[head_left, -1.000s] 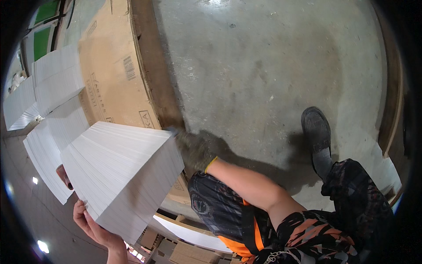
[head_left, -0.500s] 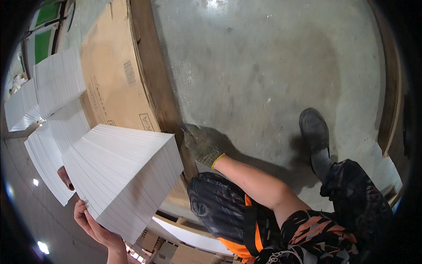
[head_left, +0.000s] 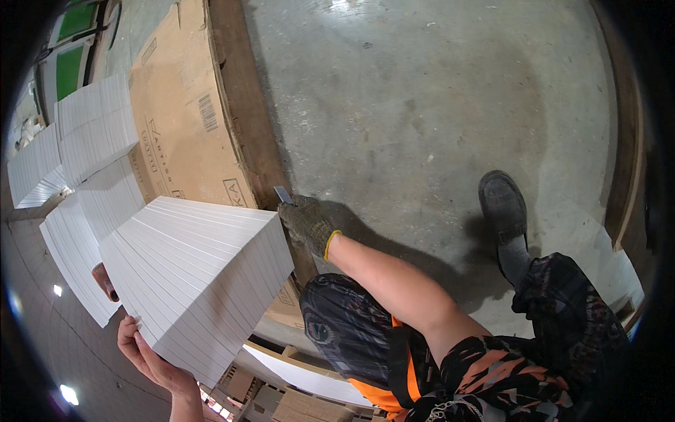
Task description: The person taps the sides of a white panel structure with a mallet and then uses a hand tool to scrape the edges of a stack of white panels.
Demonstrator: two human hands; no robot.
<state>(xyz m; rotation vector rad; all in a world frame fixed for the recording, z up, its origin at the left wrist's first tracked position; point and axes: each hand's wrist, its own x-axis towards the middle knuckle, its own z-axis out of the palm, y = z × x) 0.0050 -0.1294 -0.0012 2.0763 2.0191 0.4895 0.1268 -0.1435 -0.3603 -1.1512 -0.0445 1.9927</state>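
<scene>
A stack of white panels with thin dark seams [head_left: 190, 260] stands at the left. My bare left hand [head_left: 158, 366] is pressed to its lower corner, fingers curled against the edge. My right hand [head_left: 306, 221], in a grey-green knit glove with a yellow cuff, is closed beside the stack's near-right corner. From its fingertips sticks a small flat grey metal blade [head_left: 283, 195]; its handle, if any, is hidden in the glove. A reddish-brown object with a dark tip [head_left: 105, 283] lies against the stack's left side; I cannot tell what it is.
A large cardboard sheet [head_left: 183, 105] lies beyond the stack, along a brown wooden edge [head_left: 242, 91]. More white panel stacks [head_left: 95, 126] stand at the far left. Grey concrete floor [head_left: 422, 105] spreads right, with my shoe [head_left: 503, 207] on it.
My right hand has moved slightly left and toward the stack's corner, and the blade now shows plainly above its fingers. My left hand stays on the corner.
</scene>
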